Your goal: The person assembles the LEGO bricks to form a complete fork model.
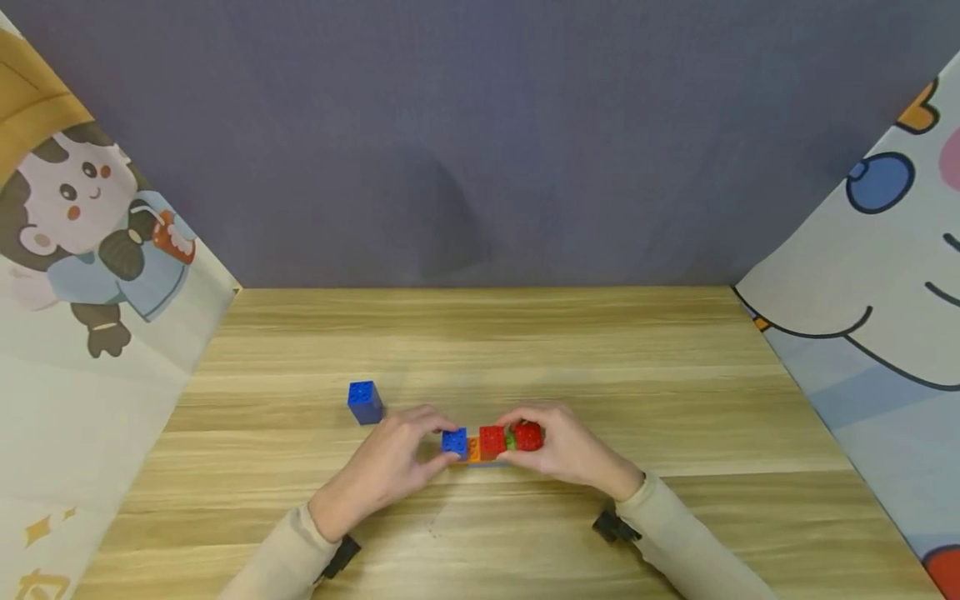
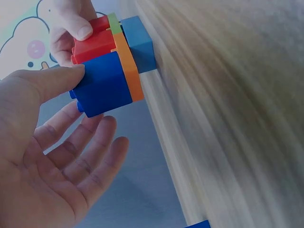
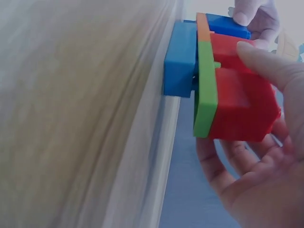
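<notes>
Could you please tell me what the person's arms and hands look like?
Both the left hand and right hand are bare, without gloves. The left sleeve and right sleeve are long, plain and light beige. A small black device shows beside the left cuff and another beside the right.

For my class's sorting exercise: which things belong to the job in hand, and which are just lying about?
In the job:
joined blue block
two red blocks
orange block
green block
light-blue block underneath

Lying about:
separate blue block, possibly a later piece
</notes>
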Demonstrator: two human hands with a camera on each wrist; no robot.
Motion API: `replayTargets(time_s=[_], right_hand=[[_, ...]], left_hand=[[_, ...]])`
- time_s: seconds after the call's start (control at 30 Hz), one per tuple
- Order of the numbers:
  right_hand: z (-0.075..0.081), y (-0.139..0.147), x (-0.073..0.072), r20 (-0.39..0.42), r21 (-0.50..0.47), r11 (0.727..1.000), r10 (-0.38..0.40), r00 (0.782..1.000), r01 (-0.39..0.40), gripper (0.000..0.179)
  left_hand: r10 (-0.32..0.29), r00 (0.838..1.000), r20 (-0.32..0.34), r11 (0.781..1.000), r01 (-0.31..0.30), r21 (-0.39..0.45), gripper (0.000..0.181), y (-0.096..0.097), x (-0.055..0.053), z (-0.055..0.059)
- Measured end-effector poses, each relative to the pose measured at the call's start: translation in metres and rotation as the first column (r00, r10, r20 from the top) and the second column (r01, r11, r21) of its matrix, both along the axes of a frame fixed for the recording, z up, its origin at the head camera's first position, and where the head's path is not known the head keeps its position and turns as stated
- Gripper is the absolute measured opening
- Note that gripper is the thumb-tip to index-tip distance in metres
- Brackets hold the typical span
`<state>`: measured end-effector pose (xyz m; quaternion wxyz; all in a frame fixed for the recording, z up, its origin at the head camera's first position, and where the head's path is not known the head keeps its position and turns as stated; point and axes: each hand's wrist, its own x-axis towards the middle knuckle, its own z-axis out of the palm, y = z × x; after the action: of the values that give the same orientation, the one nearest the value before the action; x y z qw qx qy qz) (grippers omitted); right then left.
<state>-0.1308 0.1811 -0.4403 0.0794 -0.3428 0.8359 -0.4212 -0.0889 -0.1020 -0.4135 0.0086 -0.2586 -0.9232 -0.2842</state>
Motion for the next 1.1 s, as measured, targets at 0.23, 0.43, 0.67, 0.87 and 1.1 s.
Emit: replayTargets(time_s=[0.23, 0.43, 0.67, 0.87, 1.1], right_hand=[[-0.002, 0.008, -0.002, 0.078, 0.051, 0.999, -0.021, 0.997, 0.017, 0.060], [-0.006, 0.012, -0.003, 0.174, 0.084, 0.996, -0.020, 0.985, 0.005, 0.047], [-0.010, 0.011, -0.004, 0.142, 0.072, 0.997, -0.003, 0.990, -0.008, 0.039], [-0.009, 0.008, -0.004, 0.139, 0.068, 0.998, -0.012, 0.990, 0.002, 0.035], [-0.013, 0.009, -0.004, 0.166, 0.049, 0.999, -0.030, 0.986, 0.022, 0.027]], left_hand=[[0.007, 1.000, -0.009, 0.999, -0.007, -0.042, 0.035, 0.004, -0.001, -0.001], [-0.014, 0.999, -0.029, 0.998, 0.012, -0.058, 0.046, 0.010, -0.005, 0.002], [-0.110, 0.992, -0.055, 0.994, 0.109, -0.028, 0.052, 0.026, -0.012, 0.003], [-0.150, 0.987, -0.051, 0.989, 0.149, -0.024, 0.033, 0.034, -0.015, 0.001], [-0.156, 0.988, -0.013, 0.987, 0.156, 0.024, 0.031, 0.037, -0.017, -0.001]])
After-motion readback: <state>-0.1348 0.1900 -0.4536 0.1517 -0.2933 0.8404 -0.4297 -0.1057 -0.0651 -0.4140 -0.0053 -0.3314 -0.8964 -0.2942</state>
